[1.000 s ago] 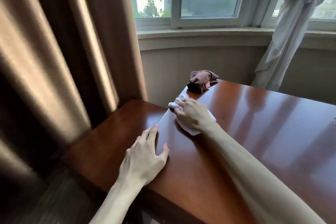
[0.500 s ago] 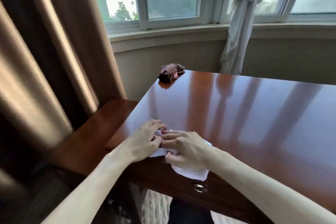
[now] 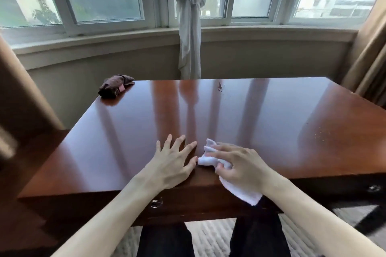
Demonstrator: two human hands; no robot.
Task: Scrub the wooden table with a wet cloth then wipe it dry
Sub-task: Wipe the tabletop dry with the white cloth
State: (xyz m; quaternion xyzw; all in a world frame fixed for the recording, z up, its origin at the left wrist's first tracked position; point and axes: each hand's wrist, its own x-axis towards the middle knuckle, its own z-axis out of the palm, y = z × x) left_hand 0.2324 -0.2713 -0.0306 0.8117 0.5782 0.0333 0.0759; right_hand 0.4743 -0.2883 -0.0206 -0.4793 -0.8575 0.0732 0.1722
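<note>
The crumpled white cloth lies at the near edge of the glossy reddish-brown wooden table, bunched under the fingers of the right hand, with its loose tail hanging over the table's front edge below that hand's wrist. The cloth's bunched end pokes out to the left of the fingertips, just beside the thumb of the left hand; whether thumb and cloth touch cannot be told.

A dark brown bundled rag sits at the far left corner of the table, well apart from both hands. Behind the table a knotted pale grey curtain hangs against the window. A round metal drawer pull shows on the table's front, below the left hand.

The right hand's fingers curl over the cloth, thumb pinching it from beneath. The left hand lies flat on the wood, fingers straight and spread wide.
</note>
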